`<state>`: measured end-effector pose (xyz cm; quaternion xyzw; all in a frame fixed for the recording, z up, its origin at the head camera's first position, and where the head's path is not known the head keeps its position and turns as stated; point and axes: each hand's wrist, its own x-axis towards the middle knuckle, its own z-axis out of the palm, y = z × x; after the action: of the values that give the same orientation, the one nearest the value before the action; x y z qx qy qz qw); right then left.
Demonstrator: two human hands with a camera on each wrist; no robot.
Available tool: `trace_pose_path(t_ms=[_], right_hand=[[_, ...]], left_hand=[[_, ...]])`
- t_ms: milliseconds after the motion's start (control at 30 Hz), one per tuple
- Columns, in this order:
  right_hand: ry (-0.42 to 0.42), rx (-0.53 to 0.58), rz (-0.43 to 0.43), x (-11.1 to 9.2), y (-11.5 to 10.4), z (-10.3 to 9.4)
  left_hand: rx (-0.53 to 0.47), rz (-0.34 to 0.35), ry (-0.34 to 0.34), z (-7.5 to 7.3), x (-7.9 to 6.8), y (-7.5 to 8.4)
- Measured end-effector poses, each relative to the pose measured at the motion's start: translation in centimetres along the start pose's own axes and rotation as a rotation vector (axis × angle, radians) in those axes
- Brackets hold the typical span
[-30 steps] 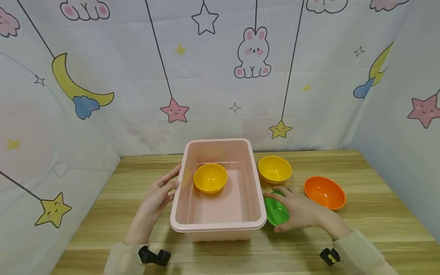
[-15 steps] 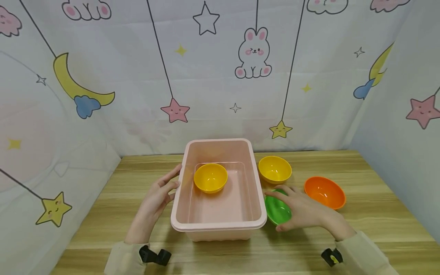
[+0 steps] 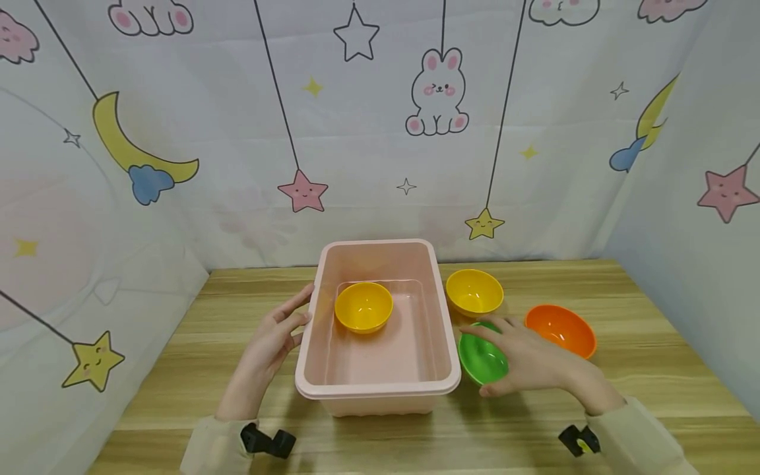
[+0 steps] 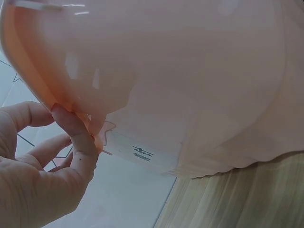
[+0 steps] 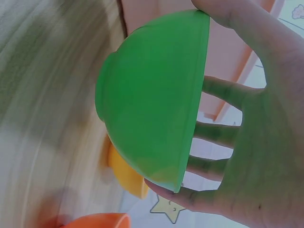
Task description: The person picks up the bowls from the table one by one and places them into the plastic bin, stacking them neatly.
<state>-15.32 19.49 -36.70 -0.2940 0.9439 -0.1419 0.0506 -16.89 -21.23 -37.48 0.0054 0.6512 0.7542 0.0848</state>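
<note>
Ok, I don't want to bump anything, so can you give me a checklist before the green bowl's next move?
1. Hold on green bowl: ok, right hand grips it around the rim.
2. Hand at bin: ok, left hand touches its rim.
3. Space inside: ok, bare floor beside and in front of the inner yellow bowl.
4. Green bowl above the bin's rim: not ok, it is low, outside the right wall.
5. Green bowl off the table: cannot tell.

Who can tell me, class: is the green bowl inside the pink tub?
No, only a yellow bowl sits in the tub, while the green bowl is outside it, in the right hand.
</note>
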Motion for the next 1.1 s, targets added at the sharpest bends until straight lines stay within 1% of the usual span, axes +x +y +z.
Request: trace_pose_path(t_ms=[167,500,667,933,1100], right_hand=[[0.010,-0.014,-0.013,-0.2,-0.3,-0.5],[-0.001,-0.019,0.015,-0.7,-0.9,-1.4],[0.008,-0.033,0.005,-0.7,-1.0,-2.0],[0.012,-0.035,0.009,-1.1,-1.6,-3.2],[0.024,-0.052,-0.004,-1.1,-1.9,-3.7]], left_hand=[[-0.002,-0.003,0.001,0.0,0.0,-0.1],[0.000,-0.002,-0.001,-0.1,0.0,-0.1],[0.002,0.010,-0.010,-0.2,0.0,-0.1],[-0.008,0.000,-0.003,-0.1,0.1,-0.1],[-0.005,0.002,-0.006,-0.1,0.1,-0.1]])
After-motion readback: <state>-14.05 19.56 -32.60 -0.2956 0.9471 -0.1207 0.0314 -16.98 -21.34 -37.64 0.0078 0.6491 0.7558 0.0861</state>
